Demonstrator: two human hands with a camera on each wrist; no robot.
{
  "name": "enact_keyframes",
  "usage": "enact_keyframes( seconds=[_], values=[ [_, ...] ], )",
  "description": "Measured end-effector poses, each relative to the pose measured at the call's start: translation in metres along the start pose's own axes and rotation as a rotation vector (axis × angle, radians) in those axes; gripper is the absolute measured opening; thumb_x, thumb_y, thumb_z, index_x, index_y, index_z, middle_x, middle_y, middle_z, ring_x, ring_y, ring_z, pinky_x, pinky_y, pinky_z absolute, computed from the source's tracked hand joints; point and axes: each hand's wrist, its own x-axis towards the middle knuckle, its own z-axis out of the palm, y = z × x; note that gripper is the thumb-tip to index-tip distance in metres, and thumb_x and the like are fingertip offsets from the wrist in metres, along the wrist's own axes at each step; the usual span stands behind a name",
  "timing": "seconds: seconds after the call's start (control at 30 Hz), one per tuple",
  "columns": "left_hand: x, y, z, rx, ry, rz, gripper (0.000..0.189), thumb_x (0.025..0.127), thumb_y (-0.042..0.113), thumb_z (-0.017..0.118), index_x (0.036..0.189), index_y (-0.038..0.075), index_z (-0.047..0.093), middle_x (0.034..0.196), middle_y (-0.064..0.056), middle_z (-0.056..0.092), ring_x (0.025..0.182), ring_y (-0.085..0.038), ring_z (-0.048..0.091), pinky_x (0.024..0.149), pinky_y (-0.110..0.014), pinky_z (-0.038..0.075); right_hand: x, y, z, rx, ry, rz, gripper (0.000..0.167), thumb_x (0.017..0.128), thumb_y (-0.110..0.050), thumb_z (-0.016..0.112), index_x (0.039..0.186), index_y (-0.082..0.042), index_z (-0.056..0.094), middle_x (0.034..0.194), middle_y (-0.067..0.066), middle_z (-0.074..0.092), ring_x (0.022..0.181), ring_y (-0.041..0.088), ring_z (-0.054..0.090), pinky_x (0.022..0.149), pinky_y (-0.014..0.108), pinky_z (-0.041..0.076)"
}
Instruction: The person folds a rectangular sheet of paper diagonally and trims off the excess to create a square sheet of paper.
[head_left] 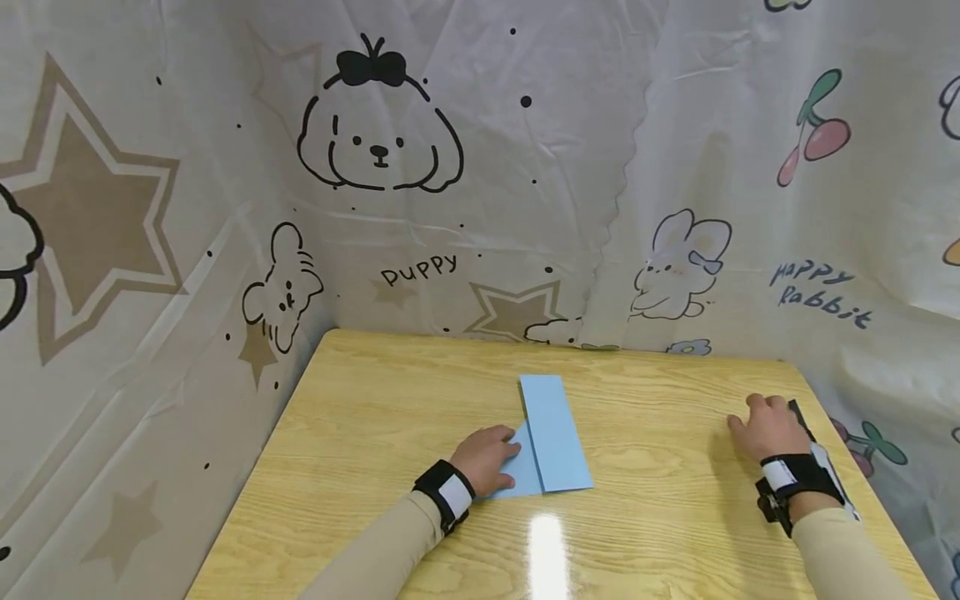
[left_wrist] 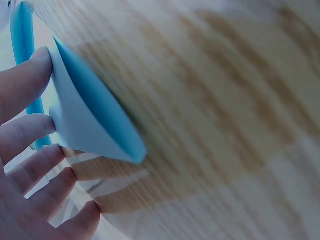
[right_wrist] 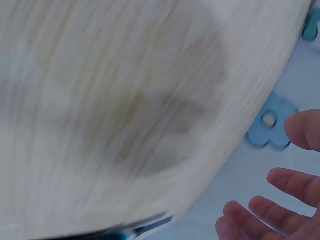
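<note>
A light blue sheet of paper (head_left: 557, 433), folded into a long upright strip with a slanted part at its lower left, lies at the middle of the table. My left hand (head_left: 483, 458) rests on that slanted part. In the left wrist view, the thumb and forefinger touch the paper (left_wrist: 85, 120), whose near fold gapes a little; the other fingers spread over the tabletop. Over the table's right side is my right hand (head_left: 776, 429), its fingers apart and nothing between them. Close beside it lies a dark-edged object (head_left: 799, 417), mostly hidden by hand and wrist; its kind is unclear.
The wooden table (head_left: 390, 392) reaches back to a pale curtain (head_left: 480, 208) printed with cartoon animals and stars. This cloth also hangs along the left and right sides. A bright light reflection (head_left: 549, 554) shows near the front. Each wrist wears a black strap.
</note>
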Motion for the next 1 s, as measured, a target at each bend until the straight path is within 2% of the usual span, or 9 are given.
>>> enact_keyframes(
  seconds=[0.17, 0.3, 0.4, 0.5, 0.67, 1.0],
  values=[
    [0.001, 0.000, 0.000, 0.013, 0.001, 0.004, 0.056, 0.083, 0.040, 0.074, 0.132, 0.017, 0.060, 0.138, -0.004, 0.050, 0.126, -0.020, 0.046, 0.104, -0.035, 0.039, -0.006, 0.020, -0.008, 0.038, -0.004, 0.132, 0.061, 0.092, -0.031, 0.054, 0.129, 0.016, 0.038, 0.120, 0.041, 0.036, 0.099, 0.060, 0.043, 0.067, 0.065, 0.042],
    [0.001, 0.000, -0.001, 0.021, 0.001, 0.009, 0.056, 0.082, 0.041, 0.074, 0.132, 0.017, 0.061, 0.137, -0.004, 0.050, 0.126, -0.020, 0.047, 0.103, -0.034, 0.040, -0.010, 0.035, -0.007, 0.029, -0.018, 0.247, 0.065, 0.090, -0.031, 0.055, 0.124, 0.020, 0.034, 0.112, 0.041, 0.037, 0.094, 0.059, 0.046, 0.064, 0.062, 0.043],
    [0.001, 0.000, 0.000, 0.027, 0.006, 0.012, 0.056, 0.082, 0.041, 0.074, 0.131, 0.017, 0.061, 0.137, -0.004, 0.050, 0.125, -0.020, 0.047, 0.103, -0.034, 0.040, -0.014, 0.046, -0.003, 0.011, -0.056, 0.300, 0.067, 0.090, -0.034, 0.055, 0.120, 0.022, 0.033, 0.108, 0.041, 0.036, 0.090, 0.057, 0.048, 0.064, 0.060, 0.043],
    [0.001, 0.000, 0.001, 0.032, 0.008, 0.013, 0.056, 0.082, 0.041, 0.074, 0.131, 0.017, 0.061, 0.137, -0.004, 0.050, 0.125, -0.020, 0.047, 0.103, -0.035, 0.040, -0.017, 0.055, 0.002, 0.008, -0.105, 0.352, 0.071, 0.089, -0.037, 0.055, 0.121, 0.022, 0.031, 0.109, 0.042, 0.035, 0.094, 0.058, 0.045, 0.068, 0.061, 0.043],
    [0.001, -0.001, 0.001, 0.032, 0.004, 0.015, 0.056, 0.083, 0.041, 0.074, 0.132, 0.016, 0.060, 0.137, -0.005, 0.050, 0.126, -0.020, 0.047, 0.103, -0.036, 0.040, -0.020, 0.062, 0.011, -0.005, -0.137, 0.386, 0.072, 0.087, -0.039, 0.055, 0.120, 0.021, 0.034, 0.111, 0.042, 0.036, 0.102, 0.060, 0.041, 0.072, 0.063, 0.042],
    [0.000, 0.000, 0.001, 0.012, -0.007, 0.010, 0.057, 0.084, 0.040, 0.072, 0.134, 0.016, 0.058, 0.139, -0.005, 0.048, 0.128, -0.021, 0.045, 0.105, -0.037, 0.038, -0.027, 0.066, 0.022, -0.034, -0.056, 0.332, 0.049, 0.086, -0.019, 0.051, 0.112, 0.022, 0.042, 0.104, 0.040, 0.041, 0.096, 0.058, 0.044, 0.067, 0.061, 0.042]
  ],
)
